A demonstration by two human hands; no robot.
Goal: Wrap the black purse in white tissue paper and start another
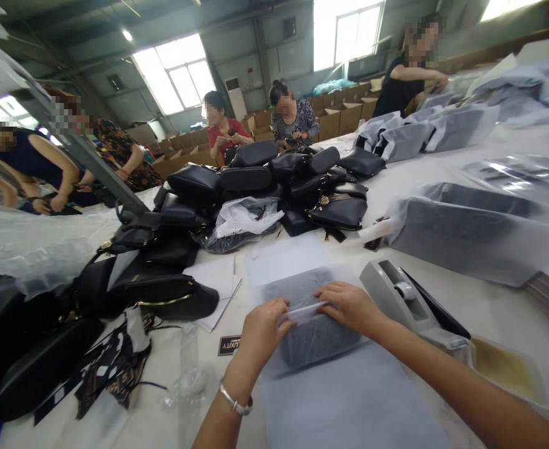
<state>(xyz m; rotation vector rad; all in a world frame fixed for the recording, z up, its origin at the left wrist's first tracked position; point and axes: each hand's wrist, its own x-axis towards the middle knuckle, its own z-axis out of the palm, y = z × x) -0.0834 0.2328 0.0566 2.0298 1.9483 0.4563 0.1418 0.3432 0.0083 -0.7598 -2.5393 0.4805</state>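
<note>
A dark bag wrapped in white translucent film (309, 312) lies on the table in front of me. My left hand (262, 330) rests on its near left part, fingers curled down and pressing a strip of tape or folded film edge (307, 310). My right hand (349, 305) lies on the bag's right side, fingers bent onto the same strip. A silver bracelet (236, 402) circles my left wrist.
A grey tape dispenser (403, 296) stands right of the bag. Black handbags (256, 181) are piled behind and at left (153, 287). Wrapped grey packages (471, 234) lie at right. A small black label (229, 345) lies near my left hand. Several people work at the far side.
</note>
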